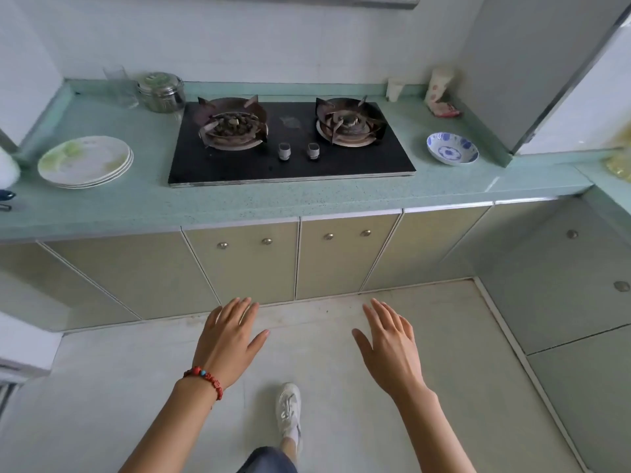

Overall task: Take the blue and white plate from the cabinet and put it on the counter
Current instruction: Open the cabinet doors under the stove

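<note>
Shallow blue and white porcelain plate (452,148) empty on pale green counter (239,203); left hand (229,339) and right hand (389,346) flat, spread, holding nothing.

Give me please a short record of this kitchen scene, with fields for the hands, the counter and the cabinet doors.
left hand: open, palm down, empty, red bead bracelet on wrist
right hand: open, palm down, empty
blue and white plate: on the counter, right of the stove
stove: two burners, no pot on them
stack of plates: left part of the counter, white with green
glass jar: back left, metal lid
cabinet doors: all in view shut
</note>
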Available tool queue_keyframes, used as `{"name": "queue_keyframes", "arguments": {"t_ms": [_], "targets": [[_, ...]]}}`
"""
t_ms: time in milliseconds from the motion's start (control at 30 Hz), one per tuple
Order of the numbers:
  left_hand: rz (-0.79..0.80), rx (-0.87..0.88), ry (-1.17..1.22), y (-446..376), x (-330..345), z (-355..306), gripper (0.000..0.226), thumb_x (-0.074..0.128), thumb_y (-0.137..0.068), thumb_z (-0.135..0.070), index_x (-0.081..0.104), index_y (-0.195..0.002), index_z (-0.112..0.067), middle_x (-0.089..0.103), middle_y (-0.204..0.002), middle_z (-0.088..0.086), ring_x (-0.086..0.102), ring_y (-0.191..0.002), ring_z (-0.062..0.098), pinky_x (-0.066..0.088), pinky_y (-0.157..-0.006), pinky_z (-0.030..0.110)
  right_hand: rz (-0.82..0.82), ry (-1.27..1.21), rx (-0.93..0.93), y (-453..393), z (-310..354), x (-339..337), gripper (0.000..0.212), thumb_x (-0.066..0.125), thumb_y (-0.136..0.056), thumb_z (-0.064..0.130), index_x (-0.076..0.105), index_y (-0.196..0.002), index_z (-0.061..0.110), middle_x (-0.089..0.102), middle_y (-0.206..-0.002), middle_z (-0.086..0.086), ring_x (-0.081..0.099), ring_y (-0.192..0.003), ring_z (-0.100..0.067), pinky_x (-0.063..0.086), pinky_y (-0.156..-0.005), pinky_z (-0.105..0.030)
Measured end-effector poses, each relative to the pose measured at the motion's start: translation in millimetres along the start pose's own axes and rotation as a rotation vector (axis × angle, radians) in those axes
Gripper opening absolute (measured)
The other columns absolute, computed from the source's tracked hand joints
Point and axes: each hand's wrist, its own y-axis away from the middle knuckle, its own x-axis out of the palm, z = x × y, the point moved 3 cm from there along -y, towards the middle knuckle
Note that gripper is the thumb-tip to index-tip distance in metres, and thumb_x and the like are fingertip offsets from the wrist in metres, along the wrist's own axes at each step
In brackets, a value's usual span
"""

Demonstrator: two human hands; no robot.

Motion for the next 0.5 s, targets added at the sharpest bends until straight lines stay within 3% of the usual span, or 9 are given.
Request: {"name": "queue_keyframes", "arguments": {"t_ms": [500], "targets": [[0.003,-0.096,0.054,-171,20,9,0.084,-0.001,-0.088,-0.055,0.06,-0.108,-0.001,0.066,-0.112,0.019,0.062,-0.104,0.034,0.049,-0.087,0.052,0.081,0.026,-0.112,-187,-21,25,0.048,0.041,-0.093,0.038,0.036,-0.134,0.013,0.036,-0.147,-0.007,0.027,-0.136,-0.021,0.02,-0.111,-0.035]]}}
